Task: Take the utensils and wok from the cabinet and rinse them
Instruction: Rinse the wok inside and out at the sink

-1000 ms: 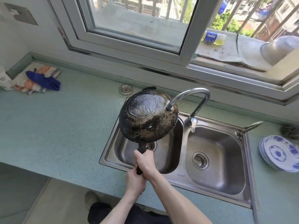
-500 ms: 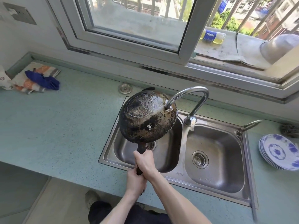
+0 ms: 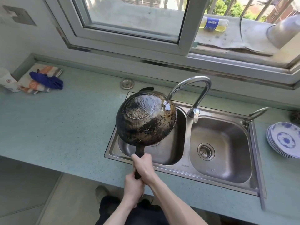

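wok (image 3: 146,118): upside-down, wet, under faucet (image 3: 191,88), over left sink basin (image 3: 168,153)
hands: right hand (image 3: 143,166) + left hand (image 3: 133,187) both wrapped tight round handle (image 3: 140,151)

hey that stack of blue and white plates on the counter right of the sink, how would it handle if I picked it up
The plates look like glazed ceramic, so probably stiff, breakable and fairly heavy as a stack. The glossy surfaces could be slippery, especially with wet hands from the sink. They sit slightly offset rather than squared up, so the top ones might slide if the stack tilts.
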`<state>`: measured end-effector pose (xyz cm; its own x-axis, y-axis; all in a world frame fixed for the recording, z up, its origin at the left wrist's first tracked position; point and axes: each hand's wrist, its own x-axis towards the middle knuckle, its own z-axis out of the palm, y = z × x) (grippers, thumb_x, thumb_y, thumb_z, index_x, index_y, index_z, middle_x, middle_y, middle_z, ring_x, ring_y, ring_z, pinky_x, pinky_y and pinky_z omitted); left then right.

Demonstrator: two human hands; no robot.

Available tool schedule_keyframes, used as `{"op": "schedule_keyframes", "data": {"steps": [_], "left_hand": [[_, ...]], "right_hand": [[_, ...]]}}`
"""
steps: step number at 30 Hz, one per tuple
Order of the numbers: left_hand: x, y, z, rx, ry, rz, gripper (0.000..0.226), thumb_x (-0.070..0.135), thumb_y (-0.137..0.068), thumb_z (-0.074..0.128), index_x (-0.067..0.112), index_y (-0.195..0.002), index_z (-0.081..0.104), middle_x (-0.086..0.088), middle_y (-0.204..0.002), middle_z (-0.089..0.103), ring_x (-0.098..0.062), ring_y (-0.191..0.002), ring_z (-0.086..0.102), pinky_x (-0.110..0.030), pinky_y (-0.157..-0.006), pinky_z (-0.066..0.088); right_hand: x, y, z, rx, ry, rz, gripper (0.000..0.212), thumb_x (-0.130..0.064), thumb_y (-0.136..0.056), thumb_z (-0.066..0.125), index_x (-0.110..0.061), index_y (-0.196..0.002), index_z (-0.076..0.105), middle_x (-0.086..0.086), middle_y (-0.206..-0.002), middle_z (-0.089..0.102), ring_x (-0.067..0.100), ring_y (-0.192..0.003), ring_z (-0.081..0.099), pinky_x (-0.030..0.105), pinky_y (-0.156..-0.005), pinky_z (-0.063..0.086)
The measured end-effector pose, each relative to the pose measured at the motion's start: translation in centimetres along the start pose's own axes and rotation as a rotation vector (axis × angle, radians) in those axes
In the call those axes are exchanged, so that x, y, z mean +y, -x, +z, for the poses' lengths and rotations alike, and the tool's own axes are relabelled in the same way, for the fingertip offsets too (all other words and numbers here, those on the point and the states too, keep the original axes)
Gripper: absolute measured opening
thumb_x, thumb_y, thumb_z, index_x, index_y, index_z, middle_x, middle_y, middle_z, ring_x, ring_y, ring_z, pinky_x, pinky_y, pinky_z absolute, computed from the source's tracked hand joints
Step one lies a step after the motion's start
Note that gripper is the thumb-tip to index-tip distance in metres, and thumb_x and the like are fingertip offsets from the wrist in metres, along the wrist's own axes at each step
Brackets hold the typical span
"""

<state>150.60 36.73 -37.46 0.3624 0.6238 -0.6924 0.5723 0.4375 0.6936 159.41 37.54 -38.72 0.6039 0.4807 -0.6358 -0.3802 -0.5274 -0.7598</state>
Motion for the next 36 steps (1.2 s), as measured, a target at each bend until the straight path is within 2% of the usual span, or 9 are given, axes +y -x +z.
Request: {"op": "schedule_keyframes", "data": {"steps": [8,11,13,18,21,26,30,33,36], "left_hand": [[-0.8,1.3,-0.6,0.014,-0.054,0.037,0.015,-0.004,-0.085,0.059,0.004,-0.076,0.069,0.000,-0.046,0.057,-0.014,-0.040,0.045,-0.027,-0.043,0.033],[-0.9,1.4,-0.8,0.024,-0.097,0.051,0.017,0.005,-0.084,0.064,0.011,-0.069,0.070,-0.004,-0.056,0.068,-0.017,-0.050,0.056,-0.030,-0.051,0.041],[-0.8,1.4,-1.0,0.018,-0.117,0.063,0.017,0.010,-0.084,0.066,0.013,-0.068,0.070,-0.004,-0.061,0.072,-0.015,-0.055,0.060,-0.029,-0.055,0.044],[-0.9,2.1,-1.6,0.032,-0.183,0.096,0.022,0.011,-0.087,0.069,0.016,-0.065,0.069,0.001,-0.058,0.071,-0.008,-0.050,0.057,-0.027,-0.052,0.042],[-1.0,2.5,-2.0,0.046,-0.213,0.110,0.030,0.005,-0.088,0.065,0.017,-0.060,0.064,0.004,-0.053,0.066,0.003,-0.044,0.050,-0.018,-0.046,0.037],[-1.3,3.1,-2.6,0.109,-0.209,0.081,0.029,0.007,-0.085,0.068,0.017,-0.058,0.064,0.004,-0.052,0.066,0.002,-0.043,0.051,-0.020,-0.046,0.038],[-1.4,3.7,-3.5,0.192,-0.279,0.107,0.021,0.025,-0.084,0.074,0.023,-0.063,0.067,0.006,-0.057,0.068,-0.003,-0.051,0.058,-0.027,-0.052,0.047],[-0.9,4.0,-4.3,0.306,-0.447,0.158,0.014,0.035,-0.082,0.073,0.026,-0.072,0.069,0.005,-0.056,0.062,-0.013,-0.057,0.056,-0.025,-0.051,0.040],[-0.9,3.8,-4.9,0.359,-0.516,0.202,0.009,0.036,-0.080,0.072,0.027,-0.078,0.070,0.000,-0.066,0.070,-0.025,-0.069,0.065,-0.032,-0.057,0.045]], "right_hand": [[0.5,2.1,-0.2,-0.021,-0.115,-0.003,0.019,-0.024,-0.073,0.059,-0.014,-0.070,0.043,0.009,-0.062,0.041,0.021,-0.062,0.038,0.038,-0.058,0.033],[0.3,2.6,-0.7,-0.014,-0.189,0.020,0.021,-0.020,-0.076,0.061,-0.015,-0.074,0.041,0.009,-0.066,0.037,0.023,-0.062,0.036,0.037,-0.056,0.033],[0.3,2.8,-0.9,-0.008,-0.237,0.044,0.021,-0.015,-0.079,0.061,-0.016,-0.074,0.040,0.009,-0.063,0.036,0.020,-0.054,0.036,0.034,-0.052,0.032],[0.7,3.6,-0.6,-0.014,-0.290,0.074,0.030,-0.008,-0.085,0.058,-0.019,-0.066,0.038,0.002,-0.053,0.038,0.019,-0.046,0.035,0.029,-0.049,0.031],[0.7,4.0,-0.2,-0.023,-0.309,0.075,0.032,-0.006,-0.085,0.057,-0.019,-0.064,0.036,0.004,-0.055,0.036,0.018,-0.046,0.034,0.029,-0.048,0.029],[0.7,4.7,0.4,-0.107,-0.323,0.058,0.028,-0.007,-0.089,0.060,-0.015,-0.071,0.039,0.004,-0.055,0.035,0.016,-0.044,0.034,0.030,-0.050,0.034],[1.2,4.6,0.8,-0.263,-0.393,0.033,0.034,-0.012,-0.092,0.064,-0.020,-0.070,0.039,0.004,-0.058,0.028,0.018,-0.048,0.030,0.034,-0.065,0.048],[0.9,4.5,1.4,-0.337,-0.454,0.012,0.043,-0.015,-0.093,0.063,-0.022,-0.064,0.031,0.005,-0.061,0.016,0.019,-0.050,0.021,0.035,-0.076,0.051],[0.3,4.7,1.8,-0.386,-0.503,0.016,0.048,-0.010,-0.096,0.058,-0.021,-0.061,0.028,0.002,-0.056,0.015,0.019,-0.049,0.019,0.036,-0.079,0.051]]}}
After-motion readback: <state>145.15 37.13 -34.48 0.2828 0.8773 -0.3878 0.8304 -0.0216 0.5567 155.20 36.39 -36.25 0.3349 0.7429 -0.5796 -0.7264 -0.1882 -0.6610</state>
